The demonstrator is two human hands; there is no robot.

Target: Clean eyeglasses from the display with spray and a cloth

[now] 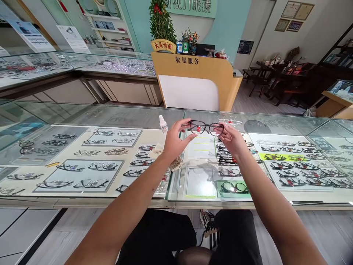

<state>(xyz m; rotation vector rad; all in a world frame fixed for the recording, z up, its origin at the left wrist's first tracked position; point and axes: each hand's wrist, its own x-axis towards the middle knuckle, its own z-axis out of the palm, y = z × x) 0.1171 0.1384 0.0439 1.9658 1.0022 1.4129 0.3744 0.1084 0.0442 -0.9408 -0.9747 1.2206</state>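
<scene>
A pair of dark-framed eyeglasses [206, 127] is held up over the glass counter, its lenses side by side and a red tag showing at one lens. My left hand [178, 138] grips the frame's left end, with the thumb stretched below it. At the other end, the fingers of my right hand [230, 138] pinch the frame. Just left of my left hand a small white bottle [163, 124] stands on the glass. Beneath my left wrist lies a crumpled beige cloth [176, 163].
The glass display counter [176, 204] spans the view, with many eyeglasses on trays inside. A clear-looking pair of glasses [230, 122] lies beyond my right hand. Past the counter stand a wooden cashier desk [193, 68] and a second display case [116, 66].
</scene>
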